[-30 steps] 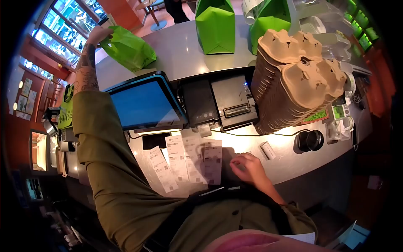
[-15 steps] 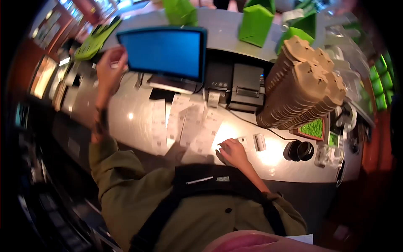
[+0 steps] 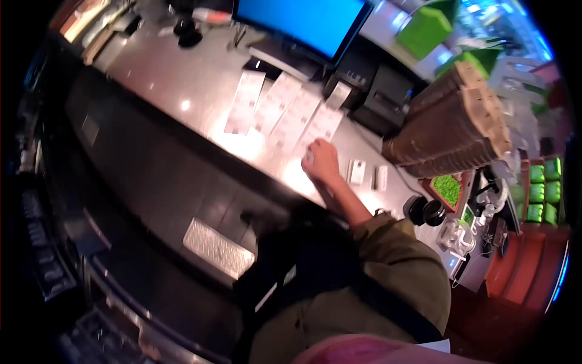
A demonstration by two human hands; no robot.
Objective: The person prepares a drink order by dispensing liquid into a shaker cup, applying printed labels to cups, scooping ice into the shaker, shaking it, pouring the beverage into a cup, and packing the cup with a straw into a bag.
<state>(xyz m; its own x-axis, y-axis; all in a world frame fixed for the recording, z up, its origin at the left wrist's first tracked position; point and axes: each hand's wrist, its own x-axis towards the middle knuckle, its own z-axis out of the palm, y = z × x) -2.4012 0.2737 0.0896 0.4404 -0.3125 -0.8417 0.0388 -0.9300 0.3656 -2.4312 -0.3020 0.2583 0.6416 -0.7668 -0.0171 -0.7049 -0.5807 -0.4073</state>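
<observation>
My right hand (image 3: 321,161) is at the lower end of the rightmost paper slip (image 3: 321,126) on the counter. Its fingers are curled together, and whatever they hold, if anything, is too blurred to make out. Several long printed slips (image 3: 247,103) lie side by side to its left. Just right of the hand rest a small white box (image 3: 356,172) and a second small pale item (image 3: 379,178). My left hand is out of the picture.
A monitor (image 3: 303,21) with a blue screen stands behind the slips, beside a black printer (image 3: 388,97) with paper (image 3: 338,95) sticking out nearby. Stacked cardboard cup carriers (image 3: 445,121) rise at right, near green grass-like decor (image 3: 447,189) and black round items (image 3: 424,210). Green bags (image 3: 424,30) stand behind.
My view has turned and tilted, so the counter slants and the floor shows. My left hand, raised beside the monitor before, has left the picture. My right hand stays by the slips, fingers more curled.
</observation>
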